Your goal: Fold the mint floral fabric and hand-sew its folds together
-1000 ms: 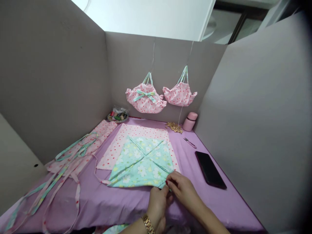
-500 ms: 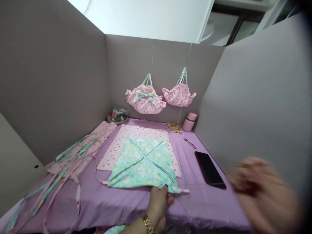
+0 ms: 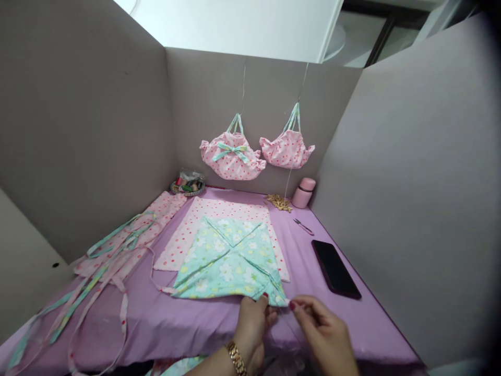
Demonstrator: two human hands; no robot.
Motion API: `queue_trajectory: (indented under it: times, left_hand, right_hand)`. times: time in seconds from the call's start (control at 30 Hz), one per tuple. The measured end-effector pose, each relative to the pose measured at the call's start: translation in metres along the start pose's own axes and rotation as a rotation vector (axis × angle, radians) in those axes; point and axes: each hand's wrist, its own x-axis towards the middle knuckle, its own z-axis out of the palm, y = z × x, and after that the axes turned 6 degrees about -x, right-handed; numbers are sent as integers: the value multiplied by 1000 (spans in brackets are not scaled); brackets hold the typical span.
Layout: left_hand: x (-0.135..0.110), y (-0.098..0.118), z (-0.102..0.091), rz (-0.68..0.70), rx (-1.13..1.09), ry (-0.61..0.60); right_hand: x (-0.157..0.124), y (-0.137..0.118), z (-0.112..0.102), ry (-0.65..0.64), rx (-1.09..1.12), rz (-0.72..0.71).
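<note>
A folded mint-green floral cloth (image 3: 230, 263) lies on a pink dotted cloth (image 3: 219, 214) on the purple table cover (image 3: 188, 329). My left hand (image 3: 252, 326), with a gold watch at the wrist, pinches the green cloth's near right corner. Just to its right, my right hand (image 3: 323, 334) has its fingertips pinched together beside that corner. What they hold is too fine to make out.
A black phone (image 3: 335, 269) and small snips (image 3: 303, 226) lie to the right. A pink bottle (image 3: 303, 192), wooden beads (image 3: 278, 202) and a basket of threads (image 3: 188, 184) stand at the back. Two pink pouches (image 3: 233, 156) hang on the grey partition. Fabric strips (image 3: 97, 266) trail at the left.
My right hand swung far out to the right from the green cloth's corner, then came back to it. My left hand stayed pinched on the corner.
</note>
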Motion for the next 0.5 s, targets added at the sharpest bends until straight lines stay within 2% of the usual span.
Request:
queue_trajectory:
  times: [0.13,0.23,0.33,0.4,0.5]
  left_hand:
    - [2,-1,-1,27,-19,-55]
    - [5,-4,-2,42,-25,-69]
    - [6,-6,-4,37,-17,-48]
    - [6,-6,-4,30,-9,-30]
    - [5,-4,-3,17,-4,3]
  right_hand:
    - [-8,7,29,-181,-88,-17]
    - [-13,14,35,-318,-187,-34]
    - [-15,20,38,-353,-286,-10]
    - [-15,21,41,-369,-223,-1]
    - [-15,16,39,-431,104,73]
